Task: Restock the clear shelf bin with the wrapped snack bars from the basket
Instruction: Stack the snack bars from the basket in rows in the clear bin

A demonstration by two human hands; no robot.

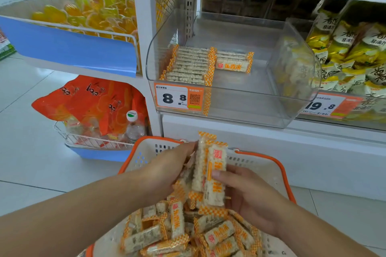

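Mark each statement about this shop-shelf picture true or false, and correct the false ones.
1. Both hands grip a bunch of wrapped snack bars above the basket. True: the left hand and the right hand hold it between them.
2. The clear shelf bin is packed full. False: it holds one row of bars at its left and a single bar beside that; the rest is bare.
3. The price label on the bin reads 8.8. True.
4. The basket has a blue rim. False: its rim is orange.
5. A water bottle stands in the wire rack at lower left. True.
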